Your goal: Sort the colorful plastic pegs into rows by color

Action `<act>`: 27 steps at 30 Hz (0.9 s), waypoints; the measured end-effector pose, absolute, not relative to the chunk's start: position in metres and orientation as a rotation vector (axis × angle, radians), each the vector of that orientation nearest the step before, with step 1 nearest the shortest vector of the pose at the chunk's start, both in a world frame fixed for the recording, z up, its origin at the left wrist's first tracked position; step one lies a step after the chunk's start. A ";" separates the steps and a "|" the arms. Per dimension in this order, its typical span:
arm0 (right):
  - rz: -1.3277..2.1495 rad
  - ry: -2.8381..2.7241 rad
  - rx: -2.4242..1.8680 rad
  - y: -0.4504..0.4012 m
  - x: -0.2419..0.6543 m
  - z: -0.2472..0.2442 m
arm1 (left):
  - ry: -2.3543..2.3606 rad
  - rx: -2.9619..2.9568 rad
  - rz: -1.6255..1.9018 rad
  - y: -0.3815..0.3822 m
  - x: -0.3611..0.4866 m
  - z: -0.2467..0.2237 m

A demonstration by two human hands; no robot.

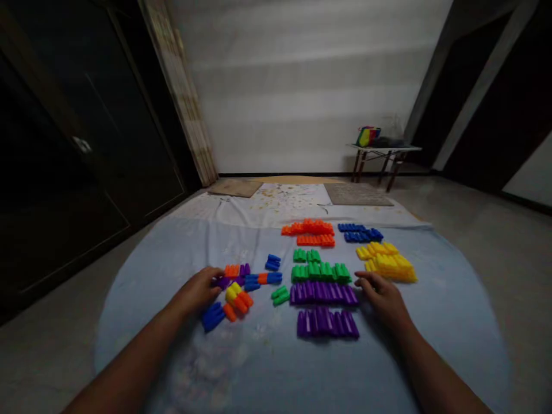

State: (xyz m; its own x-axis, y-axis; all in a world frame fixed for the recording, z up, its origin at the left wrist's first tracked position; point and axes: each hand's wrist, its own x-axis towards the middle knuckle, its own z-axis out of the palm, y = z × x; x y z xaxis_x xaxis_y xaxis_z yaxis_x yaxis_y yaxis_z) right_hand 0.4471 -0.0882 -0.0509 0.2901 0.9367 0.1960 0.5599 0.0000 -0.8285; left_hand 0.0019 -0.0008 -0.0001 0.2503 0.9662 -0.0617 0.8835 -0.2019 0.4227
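Fingers and thumb of my left hand [202,291] are curled around the end of a purple plastic block [223,282] in a mixed cluster at the left. Around it lie an orange block [232,270], a yellow-and-orange group [238,298], a dark blue group [213,317] and a blue-orange-blue row [263,279]. My right hand [383,298] rests on the cloth with its fingers loosely bent and apart, holding nothing visible. Its fingertips are beside the right ends of a green row [321,272] and a purple row [323,294].
Beyond the hands are orange rows [314,240], blue rows [363,236] and a yellow stack [391,266]. A second purple row [328,323] lies nearest me. Two flat mats [357,194] lie on the far table end. A small side table [383,150] stands behind, right.
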 end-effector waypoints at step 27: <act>0.531 -1.354 -1.656 -0.087 0.445 -0.054 | 1.737 1.787 0.331 0.005 0.006 -0.001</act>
